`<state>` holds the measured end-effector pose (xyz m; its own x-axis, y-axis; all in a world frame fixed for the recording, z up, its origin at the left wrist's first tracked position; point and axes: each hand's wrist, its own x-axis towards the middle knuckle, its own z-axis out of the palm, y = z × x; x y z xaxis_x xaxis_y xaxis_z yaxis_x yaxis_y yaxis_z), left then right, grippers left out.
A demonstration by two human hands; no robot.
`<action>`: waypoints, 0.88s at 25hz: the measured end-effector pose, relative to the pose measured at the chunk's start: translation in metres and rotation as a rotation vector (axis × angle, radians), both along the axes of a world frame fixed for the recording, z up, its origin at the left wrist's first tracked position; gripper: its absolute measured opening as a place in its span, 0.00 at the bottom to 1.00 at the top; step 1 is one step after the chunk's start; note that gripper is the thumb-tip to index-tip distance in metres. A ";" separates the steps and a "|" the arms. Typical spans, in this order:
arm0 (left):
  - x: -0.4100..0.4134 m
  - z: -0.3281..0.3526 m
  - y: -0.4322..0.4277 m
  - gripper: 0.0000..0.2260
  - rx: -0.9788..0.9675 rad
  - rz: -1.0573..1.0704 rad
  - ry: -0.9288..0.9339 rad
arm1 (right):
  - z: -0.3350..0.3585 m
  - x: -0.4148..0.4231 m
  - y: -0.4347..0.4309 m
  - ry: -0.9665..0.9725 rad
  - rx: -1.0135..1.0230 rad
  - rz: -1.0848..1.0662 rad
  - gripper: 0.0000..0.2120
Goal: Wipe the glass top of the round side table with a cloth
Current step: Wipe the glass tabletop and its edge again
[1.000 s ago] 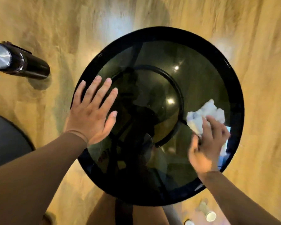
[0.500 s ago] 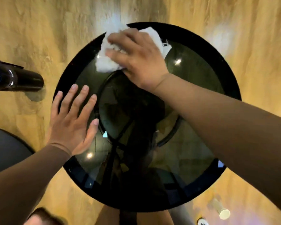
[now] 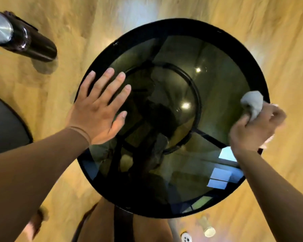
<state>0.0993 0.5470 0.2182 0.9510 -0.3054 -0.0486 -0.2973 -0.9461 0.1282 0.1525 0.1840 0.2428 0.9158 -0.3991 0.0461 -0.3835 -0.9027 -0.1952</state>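
two hands: left hand (image 3: 99,113) flat, fingers spread on glass top (image 3: 215,70); right hand (image 3: 255,128) clenched around cloth (image 3: 252,103).

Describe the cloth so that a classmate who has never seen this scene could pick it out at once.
Start at the round side table with the dark glass top and black rim that fills the middle of the view. Go to its right edge, where the right hand is closed. The cloth is the crumpled white wad bunched in that hand, the only pale, soft thing on the dark glass.
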 end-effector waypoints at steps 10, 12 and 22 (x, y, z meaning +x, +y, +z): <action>-0.002 0.007 -0.004 0.26 0.036 0.001 0.021 | -0.015 0.088 0.225 -0.119 0.090 0.840 0.18; -0.002 0.007 -0.003 0.26 0.025 -0.004 0.031 | -0.009 0.090 0.173 -0.121 -0.022 0.980 0.19; -0.001 0.007 0.000 0.26 -0.013 -0.018 0.074 | -0.028 0.124 0.123 -0.087 -0.097 0.056 0.25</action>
